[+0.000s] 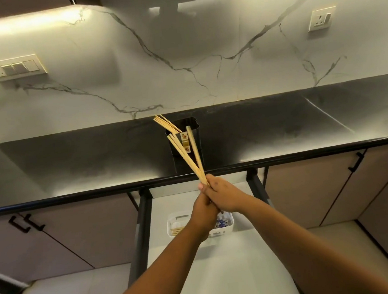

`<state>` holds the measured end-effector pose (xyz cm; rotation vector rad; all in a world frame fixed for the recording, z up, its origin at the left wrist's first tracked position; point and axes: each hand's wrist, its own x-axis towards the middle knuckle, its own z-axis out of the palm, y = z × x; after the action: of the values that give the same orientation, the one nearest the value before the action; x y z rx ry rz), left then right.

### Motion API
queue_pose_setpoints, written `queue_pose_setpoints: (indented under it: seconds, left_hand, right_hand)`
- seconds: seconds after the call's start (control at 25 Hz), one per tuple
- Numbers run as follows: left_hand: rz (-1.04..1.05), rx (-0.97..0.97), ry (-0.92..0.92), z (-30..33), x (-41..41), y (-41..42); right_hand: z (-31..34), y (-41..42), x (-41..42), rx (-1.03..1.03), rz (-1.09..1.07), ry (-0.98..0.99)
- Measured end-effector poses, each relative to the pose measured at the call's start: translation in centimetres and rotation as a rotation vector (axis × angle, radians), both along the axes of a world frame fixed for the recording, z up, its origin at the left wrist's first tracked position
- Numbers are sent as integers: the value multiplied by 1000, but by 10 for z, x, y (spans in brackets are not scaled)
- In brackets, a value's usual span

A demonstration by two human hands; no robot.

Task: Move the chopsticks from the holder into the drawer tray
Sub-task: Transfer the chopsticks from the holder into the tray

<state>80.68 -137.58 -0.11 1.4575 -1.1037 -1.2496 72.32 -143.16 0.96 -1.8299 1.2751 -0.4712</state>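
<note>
A black holder stands on the dark counter near its front edge. Several wooden chopsticks lean out of its top to the left. Both of my hands meet above the open drawer and grip a second bunch of chopsticks by the lower ends. These fan upward in front of the holder. My right hand lies over my left hand. Below them a white tray sits in the drawer, with some chopsticks and small blue items inside, partly hidden by my left wrist.
The drawer is pulled out below the counter, white inside, with black side rails. Closed cabinet doors with black handles flank it. A marble backsplash carries a switch plate at left and a socket at right.
</note>
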Motion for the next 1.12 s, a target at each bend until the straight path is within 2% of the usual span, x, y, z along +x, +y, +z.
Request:
queue_pose_setpoints:
  seconds: [0.12, 0.2, 0.28, 0.4, 0.48, 0.52, 0.72, 0.84, 0.88, 1.0, 1.04, 1.12]
  left_hand:
    - [-161, 89, -32, -6, 21, -16]
    - [-194, 180, -50, -13, 36, -25]
    - [-38, 235, -13, -27, 56, -36]
    - [335, 283, 278, -48, 95, -53]
    - [405, 301, 518, -58, 114, -63]
    - [411, 333, 568, -64, 121, -67]
    - [506, 497, 633, -114, 140, -81]
    - [571, 502, 607, -136, 164, -86]
    - [554, 499, 543, -139, 169, -86]
    - [273, 587, 83, -158, 179, -90]
    - [179, 618, -19, -165, 179, -91]
    - [44, 651, -98, -181, 178, -90]
  right_hand:
    - [-8, -12, 9, 85, -12, -45]
    - [-16, -23, 10, 58, -69, -58]
    - [-27, -34, 10, -41, -40, 25]
    - [-55, -44, 19, -154, 123, 308]
    - [-80, -47, 32, -151, 208, 428]
    - [-91, -49, 39, -135, 223, 452]
    - [-146, -65, 47, -265, 290, 667]
    - [-175, -80, 40, -209, 338, 858]
    - [-183, -86, 36, -178, 368, 916]
    - [-211, -97, 30, -124, 388, 972]
    - [-216, -98, 32, -105, 406, 975]
    - [-226, -99, 41, -128, 435, 993]
